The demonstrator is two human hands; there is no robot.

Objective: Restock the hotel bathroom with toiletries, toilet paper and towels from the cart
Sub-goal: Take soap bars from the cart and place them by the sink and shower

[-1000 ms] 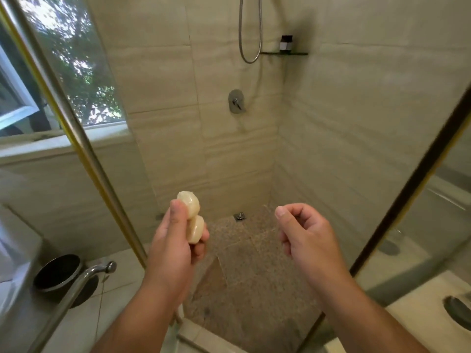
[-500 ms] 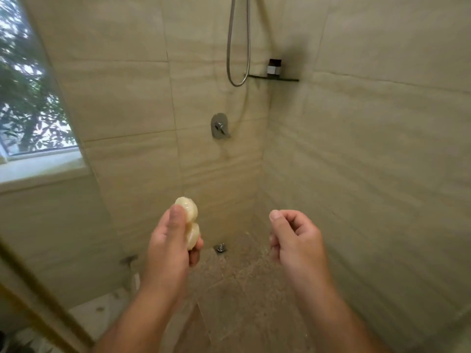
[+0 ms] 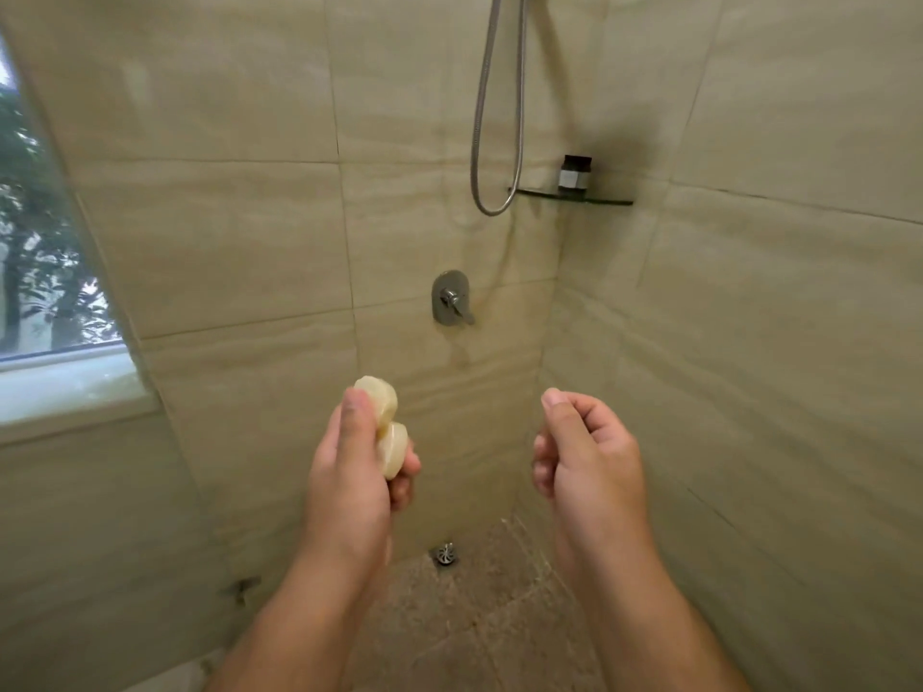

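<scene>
I stand inside a tiled shower stall. My left hand (image 3: 349, 472) grips two round cream soap bars (image 3: 384, 427), one stacked above the other, with the thumb pressed on their front. My right hand (image 3: 584, 452) is raised beside it with fingers curled and nothing in it. High in the far right corner a glass corner shelf (image 3: 607, 200) carries a small dark bottle (image 3: 575, 173). Both hands are well below and left of that shelf.
A shower hose (image 3: 494, 117) loops down the back wall above the chrome mixer valve (image 3: 451, 298). A floor drain (image 3: 446, 552) sits in the speckled stone floor. A window (image 3: 45, 272) is on the left, and beige tile walls close in on the right and back.
I have moved forward into the stall; the glass door frame, bin and handle have left the view. The shelf and valve appear closer. Both hands keep the same pose and grip.
</scene>
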